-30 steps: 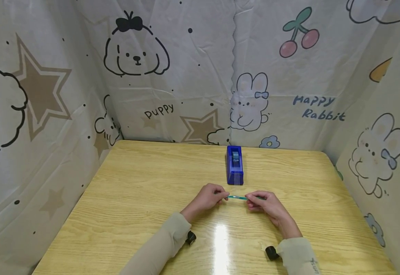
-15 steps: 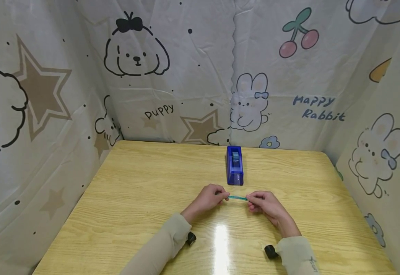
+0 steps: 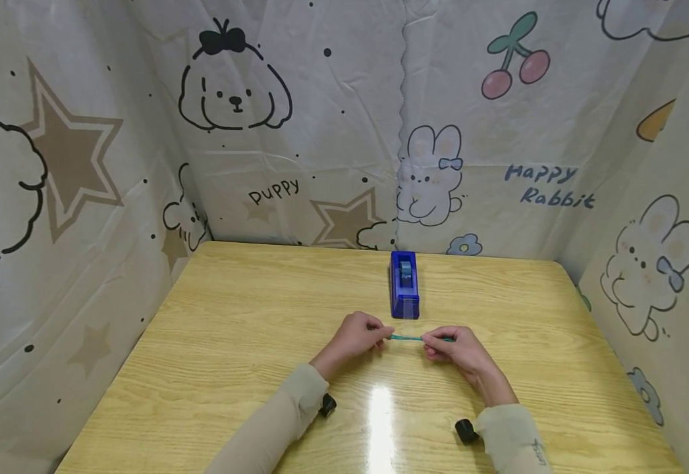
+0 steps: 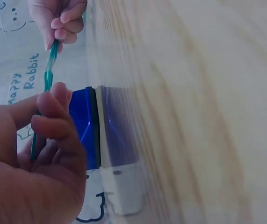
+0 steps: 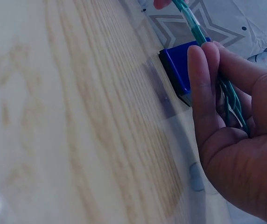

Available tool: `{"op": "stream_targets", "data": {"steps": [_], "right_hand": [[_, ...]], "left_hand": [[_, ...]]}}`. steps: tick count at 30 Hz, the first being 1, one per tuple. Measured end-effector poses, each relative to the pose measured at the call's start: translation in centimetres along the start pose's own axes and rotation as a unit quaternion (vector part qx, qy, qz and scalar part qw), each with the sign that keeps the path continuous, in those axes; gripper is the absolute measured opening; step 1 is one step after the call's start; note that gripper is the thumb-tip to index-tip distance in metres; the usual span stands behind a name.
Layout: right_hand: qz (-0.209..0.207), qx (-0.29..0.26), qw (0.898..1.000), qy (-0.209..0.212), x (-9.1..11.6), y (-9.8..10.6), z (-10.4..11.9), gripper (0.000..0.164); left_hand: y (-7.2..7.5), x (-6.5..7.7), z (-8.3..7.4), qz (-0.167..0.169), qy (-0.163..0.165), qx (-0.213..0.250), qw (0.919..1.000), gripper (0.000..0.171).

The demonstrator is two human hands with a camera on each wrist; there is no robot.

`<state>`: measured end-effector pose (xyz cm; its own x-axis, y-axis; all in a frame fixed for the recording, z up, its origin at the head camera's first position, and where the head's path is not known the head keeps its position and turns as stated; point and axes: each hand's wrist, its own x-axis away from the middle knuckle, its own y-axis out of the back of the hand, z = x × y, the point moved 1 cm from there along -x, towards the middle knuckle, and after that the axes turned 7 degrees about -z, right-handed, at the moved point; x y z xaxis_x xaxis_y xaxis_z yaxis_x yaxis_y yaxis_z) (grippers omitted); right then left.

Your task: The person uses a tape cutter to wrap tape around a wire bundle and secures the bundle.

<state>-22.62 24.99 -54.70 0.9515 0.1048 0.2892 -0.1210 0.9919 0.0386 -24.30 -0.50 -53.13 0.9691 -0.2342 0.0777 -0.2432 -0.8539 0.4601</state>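
Between my two hands runs a teal cord (image 3: 406, 338) made of thin strands, pulled nearly straight over the table. Part of its middle looks clear and shiny, like tape wrapped round it, in both wrist views. My left hand (image 3: 355, 334) pinches one end between thumb and forefinger; a short tail of cord shows below those fingers in the left wrist view. With thumb and fingertips, my right hand (image 3: 460, 352) pinches the other end. Looped strands of the cord (image 5: 231, 100) lie inside that palm. A blue tape dispenser (image 3: 405, 286) stands just beyond the hands.
The wood-grain table (image 3: 261, 309) stretches out on both sides of the hands. A printed curtain (image 3: 321, 131) with cartoon animals hangs along the back and both sides. Black wrist cameras (image 3: 466, 431) sit at the sleeve cuffs.
Both hands have risen slightly in the head view, with the cord still held between them. The clear patch on the cord shows less from above. The dispenser has stayed put.
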Motion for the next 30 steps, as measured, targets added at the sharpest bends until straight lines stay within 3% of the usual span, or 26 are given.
{"op": "stream_targets", "data": {"steps": [5,11,19,30], "right_hand": [[-0.005,0.005,1.000,0.000,-0.08,-0.03,0.15,0.021],[-0.002,0.006,1.000,0.005,-0.28,-0.10,0.19,0.024],[0.000,-0.005,1.000,-0.003,-0.30,-0.01,0.01,0.027],[0.006,-0.013,1.000,-0.007,-0.49,0.10,-0.17,0.014]], "left_hand": [[-0.14,-0.19,0.13,0.034,-0.001,0.003,0.9994,0.031],[-0.05,-0.14,-0.05,0.021,-0.038,-0.005,0.9991,0.026],[-0.12,-0.16,0.18,0.021,-0.037,0.014,0.9990,0.026],[-0.20,-0.01,0.13,0.015,-0.034,0.020,0.9991,0.023]]}}
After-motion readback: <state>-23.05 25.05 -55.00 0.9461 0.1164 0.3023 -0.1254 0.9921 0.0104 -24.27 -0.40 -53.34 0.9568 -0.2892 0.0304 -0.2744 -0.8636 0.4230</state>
